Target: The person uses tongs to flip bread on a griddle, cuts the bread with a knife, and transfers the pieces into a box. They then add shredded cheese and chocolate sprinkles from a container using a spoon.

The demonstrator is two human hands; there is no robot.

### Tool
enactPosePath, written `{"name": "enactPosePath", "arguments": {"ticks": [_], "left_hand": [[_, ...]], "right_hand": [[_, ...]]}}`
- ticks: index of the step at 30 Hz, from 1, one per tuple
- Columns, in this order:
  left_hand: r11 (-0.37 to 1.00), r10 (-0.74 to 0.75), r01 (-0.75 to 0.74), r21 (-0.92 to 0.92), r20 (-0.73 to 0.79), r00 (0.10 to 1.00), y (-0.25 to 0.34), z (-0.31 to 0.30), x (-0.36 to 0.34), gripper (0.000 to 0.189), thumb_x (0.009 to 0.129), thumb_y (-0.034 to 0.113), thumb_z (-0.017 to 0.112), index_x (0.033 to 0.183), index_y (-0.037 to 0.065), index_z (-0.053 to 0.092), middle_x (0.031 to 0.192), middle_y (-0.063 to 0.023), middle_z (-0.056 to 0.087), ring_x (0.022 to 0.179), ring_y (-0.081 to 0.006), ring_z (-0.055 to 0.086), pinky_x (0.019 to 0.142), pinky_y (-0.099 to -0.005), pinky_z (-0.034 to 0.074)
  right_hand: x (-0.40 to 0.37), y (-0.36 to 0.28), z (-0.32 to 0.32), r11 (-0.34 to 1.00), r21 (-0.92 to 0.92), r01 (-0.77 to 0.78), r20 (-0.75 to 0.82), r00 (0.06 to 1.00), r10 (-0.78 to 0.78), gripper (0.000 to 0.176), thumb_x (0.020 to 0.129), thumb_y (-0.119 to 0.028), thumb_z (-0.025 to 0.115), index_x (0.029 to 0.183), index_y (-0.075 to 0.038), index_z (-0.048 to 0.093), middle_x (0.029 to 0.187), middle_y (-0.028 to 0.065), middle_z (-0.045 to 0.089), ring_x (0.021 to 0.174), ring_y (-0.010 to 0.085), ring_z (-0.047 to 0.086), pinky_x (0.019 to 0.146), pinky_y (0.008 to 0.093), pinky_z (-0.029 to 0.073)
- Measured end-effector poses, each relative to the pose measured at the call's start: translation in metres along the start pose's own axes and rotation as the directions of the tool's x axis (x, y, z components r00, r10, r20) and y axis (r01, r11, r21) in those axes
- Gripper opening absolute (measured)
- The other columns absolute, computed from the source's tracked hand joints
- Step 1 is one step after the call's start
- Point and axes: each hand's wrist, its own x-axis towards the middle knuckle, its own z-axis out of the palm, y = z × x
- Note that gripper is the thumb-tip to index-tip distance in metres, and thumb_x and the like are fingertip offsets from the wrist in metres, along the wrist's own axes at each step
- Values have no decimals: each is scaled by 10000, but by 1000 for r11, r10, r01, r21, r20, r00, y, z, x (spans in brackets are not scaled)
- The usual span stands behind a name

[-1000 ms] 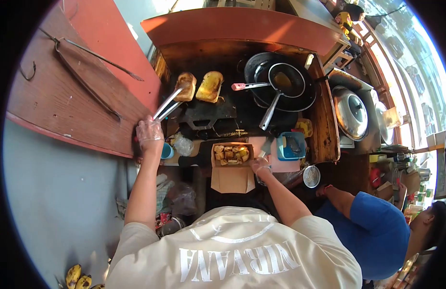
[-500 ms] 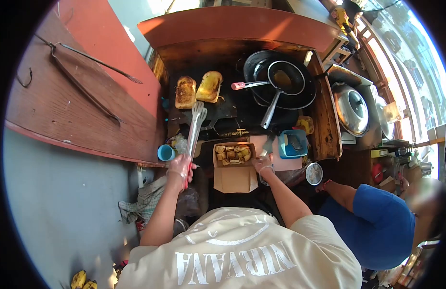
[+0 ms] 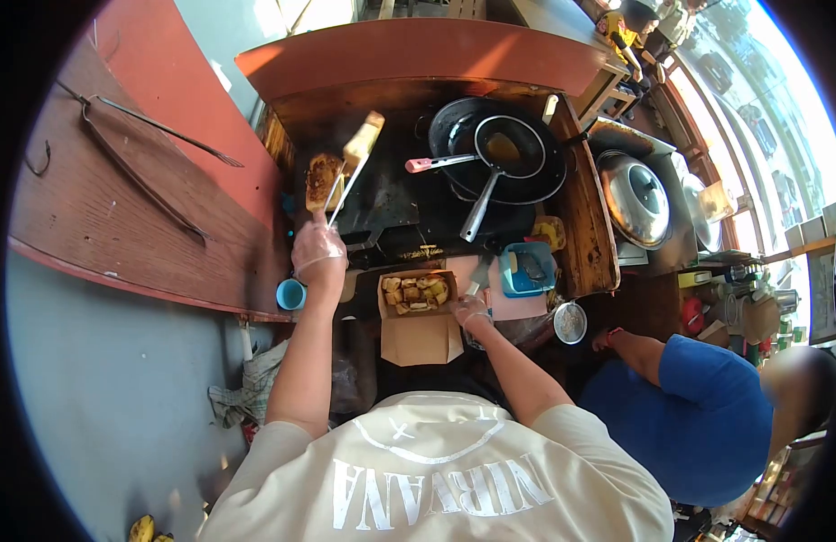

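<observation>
**One flat bread slice (image 3: 324,176), one tilted bread slice (image 3: 364,135)**

Beside the front left corner of the griddle (image 3: 382,194), one blue cup (image 3: 291,294). Near it, left hand (image 3: 318,247) in a clear glove, grip closed round one pair of tongs (image 3: 348,188). Along the griddle's left edge, the flat bread slice, browned. At the tongs' tips, apparently pinched though blurred, the tilted bread slice, over the griddle's left half. Probably light, crisp outside, soft inside; likely to dent or tear under a hard pinch. Best taken broadly across both faces, near the middle, not by a corner.

Past the griddle's front edge, one open box (image 3: 422,345) with browned pieces (image 3: 416,294), too heaped to count. At the box's right edge, right hand (image 3: 472,310), fingers partly hidden; impossible to tell whether clenched on the one flat metal tool (image 3: 479,273) there. Toward the griddle's right edge, one wok (image 3: 451,135) under one frying pan (image 3: 529,144). Beyond the front right corner, one blue tub (image 3: 526,291), then one bowl (image 3: 557,329).
</observation>
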Motion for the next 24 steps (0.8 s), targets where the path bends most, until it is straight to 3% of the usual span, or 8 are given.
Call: {"name": "enactPosePath", "arguments": {"ticks": [8, 11, 13, 16, 17, 18, 20, 24], "left_hand": [[988, 64, -73, 138, 67, 996, -26, -18, -55, 389, 867, 119, 605, 1251, 76, 558, 967, -150, 638, 864, -340, 638, 733, -450, 519], [971, 30, 22, -240, 213, 977, -74, -19, -117, 261, 860, 131, 658, 1102, 39, 623, 830, -131, 656, 671, -265, 641, 598, -395, 518], [408, -279, 723, -557, 678, 680, -95, -18, -145, 182, 924, 198, 628, 998, 32, 638, 726, -83, 624, 503, -167, 568, 452, -312, 474], [44, -232, 797, -602, 770, 594, -109, -18, -158, 241, 958, 272, 602, 977, 34, 632, 715, -52, 597, 437, -101, 498, 368, -251, 412], [22, -191, 791, -611, 774, 604, -114, -11, -153, 264, 960, 289, 590, 928, 28, 616, 711, -64, 604, 456, -119, 515, 363, -263, 420], [22, -197, 789, -614, 771, 605, -114, -7, -145, 264, 960, 289, 590, 928, 28, 616, 711, -64, 604, 456, -119, 515, 363, -263, 420], [-71, -203, 796, -601, 790, 579, -102, 4, -122, 287, 955, 310, 599, 882, 32, 600, 713, -66, 609, 465, -124, 519, 364, -265, 418], [-111, -189, 750, -652, 755, 628, -90, 53, -64, 257, 952, 292, 614, 858, 53, 605, 687, -44, 588, 452, -116, 500, 352, -264, 381]], "right_hand": [[-14, -31, -45, 961, 169, -220, -11, 974, 226, 288, 921, -195, 465, 1009, -83, 715, 1138, 144, 687, 1083, 306, 638, 878, 416, 492], [-26, -32, -59, 940, -286, 185, -10, 980, -196, 286, 915, -195, 475, 1027, -67, 705, 1036, 174, 689, 1079, 273, 643, 921, 386, 500], [-29, -33, -57, 939, -308, 152, 10, 988, -157, 246, 883, -159, 502, 980, -109, 723, 1161, 116, 652, 1070, 244, 638, 846, 337, 479], [-21, -23, -37, 919, -368, 140, 81, 990, -119, 242, 871, -122, 516, 1011, -103, 712, 1129, 127, 651, 1051, 252, 638, 809, 333, 486], [-19, -18, -23, 982, 173, -81, -14, 996, 85, 237, 851, -120, 541, 1039, -64, 675, 1078, 129, 652, 1020, 238, 637, 799, 333, 497], [-22, -21, -25, 982, 175, -75, -14, 997, 79, 237, 851, -120, 541, 1039, -64, 675, 1078, 129, 652, 1020, 238, 637, 799, 333, 497], [-35, -28, -35, 577, 763, -292, 116, 940, 322, 238, 839, -144, 541, 1037, -42, 625, 972, 106, 636, 931, 219, 637, 773, 332, 512], [-36, -19, -17, -13, 980, -198, 195, 948, 253, 168, 764, -149, 617, 905, -62, 593, 773, 51, 577, 730, 174, 562, 658, 325, 445]]}}
